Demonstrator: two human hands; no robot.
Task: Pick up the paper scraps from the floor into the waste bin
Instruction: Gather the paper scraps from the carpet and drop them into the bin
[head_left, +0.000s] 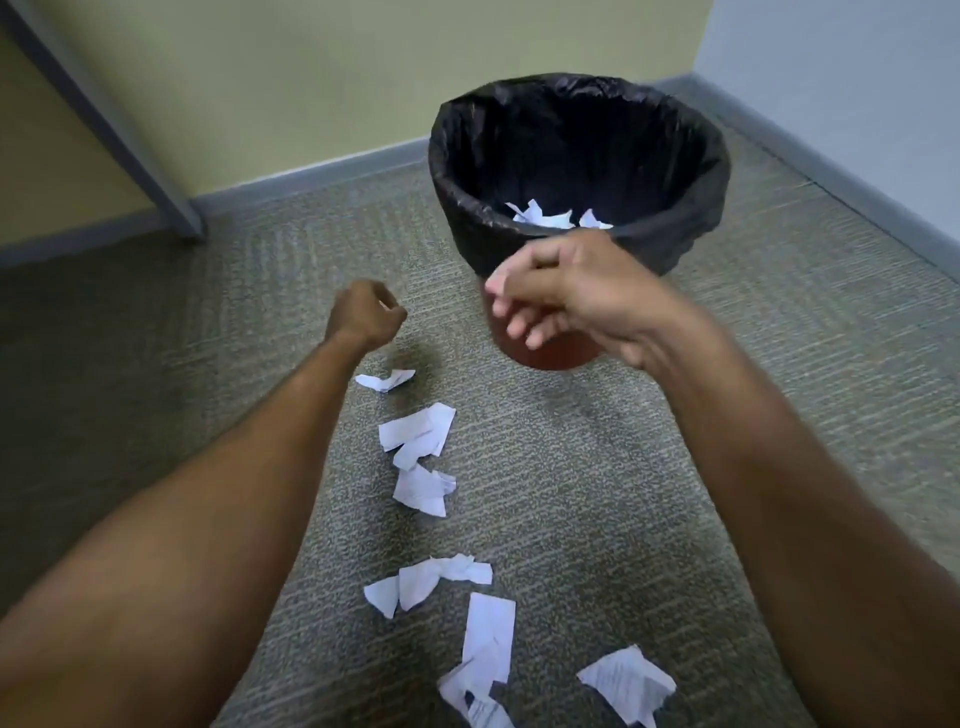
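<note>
Clearly, from the head view, the job is only partly done: a few white scraps (550, 215) lie at the bottom of the waste bin (550, 358), while a loose trail of paper scraps (415, 436) runs along the carpeted floor (649, 467) from just short of the bin toward the person. The bin stands upright near the corner of the walls, its black liner (457, 208) folded out over the rim, so the mouth gapes wide and is easy to drop into.

The right hand (561, 296) hovers in front of the near rim, blurred, its fingers loose and drooping with nothing in them, which reads as released. The left hand (369, 312) hangs low over the floor beside the bin, clenched, thumb against curled fingers, with no paper showing in it. It sits just above the nearest scrap (387, 379), probably because that piece is the next one to take.

More pieces wait nearer the person, among them a long strip (488, 639) and a crumpled one (626, 683). They look thin and flat on the carpet, so I expect a fingertip pinch to work better than a scoop.

A grey furniture leg (104, 119) slants at far left
</note>
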